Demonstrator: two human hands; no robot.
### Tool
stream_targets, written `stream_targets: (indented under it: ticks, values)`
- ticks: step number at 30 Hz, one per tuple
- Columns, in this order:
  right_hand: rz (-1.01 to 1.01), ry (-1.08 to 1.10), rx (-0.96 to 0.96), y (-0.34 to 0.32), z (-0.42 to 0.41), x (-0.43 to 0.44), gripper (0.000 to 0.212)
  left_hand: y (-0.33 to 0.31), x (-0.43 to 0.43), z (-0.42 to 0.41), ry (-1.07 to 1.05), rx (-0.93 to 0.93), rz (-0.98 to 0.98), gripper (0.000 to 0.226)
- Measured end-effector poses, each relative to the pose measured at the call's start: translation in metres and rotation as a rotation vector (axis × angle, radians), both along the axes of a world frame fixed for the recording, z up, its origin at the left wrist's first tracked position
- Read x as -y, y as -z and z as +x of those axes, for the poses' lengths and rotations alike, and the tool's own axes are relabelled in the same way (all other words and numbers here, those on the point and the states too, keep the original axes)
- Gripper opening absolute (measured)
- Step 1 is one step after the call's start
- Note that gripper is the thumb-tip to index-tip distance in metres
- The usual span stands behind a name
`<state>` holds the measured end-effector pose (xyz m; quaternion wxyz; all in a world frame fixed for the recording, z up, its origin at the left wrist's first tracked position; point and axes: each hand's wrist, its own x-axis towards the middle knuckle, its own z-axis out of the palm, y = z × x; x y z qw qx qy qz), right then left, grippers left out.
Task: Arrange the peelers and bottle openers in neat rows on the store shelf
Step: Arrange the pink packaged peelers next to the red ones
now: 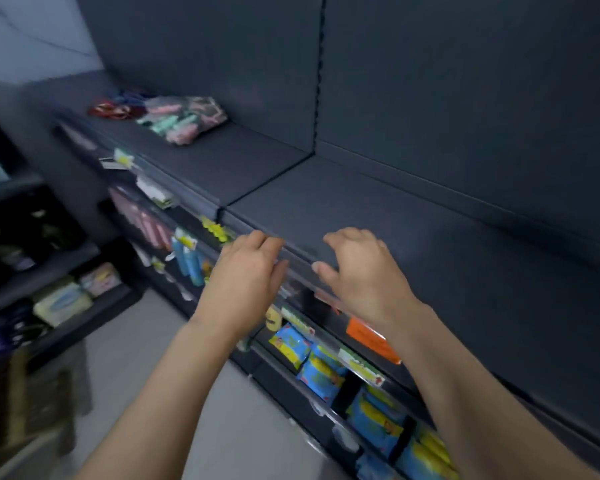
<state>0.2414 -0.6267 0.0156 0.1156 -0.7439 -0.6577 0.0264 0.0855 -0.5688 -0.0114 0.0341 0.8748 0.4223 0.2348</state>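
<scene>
The peelers and bottle openers (184, 119) lay in a loose heap of pink, mint and dark packets in the upper left of the frame, at the far end of the dark top shelf (378, 216). Just to their left sat a small cluster of red-and-blue items (113, 109), too blurred to identify. The heap was well apart from both hands, with bare shelf between.

At the centre of the frame, the left hand (248, 271) hovered at the shelf's front edge, fingers curled loosely downward and holding nothing. The right hand (362, 268) was just beside it, palm down over the shelf lip, fingers spread and slightly bent, also empty. Whether its fingertips touched the shelf surface could not be told.

Below the hands, along the lower centre and lower right, the front rail carried an orange price tag (373, 339), and the shelf beneath held blue and yellow packets (321, 368). Further left hung pink packets (146, 220) and a blue one (187, 258). At the far left edge stood another dark rack (66, 306) with pale boxes (61, 304), over a grey floor (146, 358).
</scene>
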Motion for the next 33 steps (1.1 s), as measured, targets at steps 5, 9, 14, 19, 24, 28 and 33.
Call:
stream_targets:
  ticks: [5, 9, 14, 19, 24, 28, 33]
  values:
    - [-0.023, -0.162, -0.009, 0.001, -0.053, -0.054, 0.037, 0.002, -0.027, -0.06, -0.159, 0.02, 0.0, 0.029]
    - [-0.014, -0.264, -0.022, 0.004, -0.09, -0.107, 0.035, 0.004, -0.064, -0.101, -0.279, 0.006, -0.005, 0.025]
    - [-0.004, -0.322, -0.04, 0.004, -0.119, -0.181, 0.032, 0.002, -0.128, -0.128, -0.361, -0.032, -0.004, 0.029]
    - [0.024, -0.341, -0.039, -0.009, -0.131, -0.26, 0.039, -0.018, -0.201, -0.14, -0.369, -0.044, 0.01, 0.03]
    - [0.034, -0.313, -0.041, -0.02, -0.144, -0.325, 0.04, -0.028, -0.268, -0.156, -0.369, -0.029, 0.008, 0.033]
    - [0.01, -0.259, -0.036, -0.021, -0.16, -0.367, 0.042, -0.028, -0.318, -0.17, -0.334, -0.006, -0.001, 0.032]
    - [0.039, -0.133, -0.074, -0.018, -0.184, -0.416, 0.038, -0.029, -0.384, -0.195, -0.206, -0.019, -0.012, 0.034]
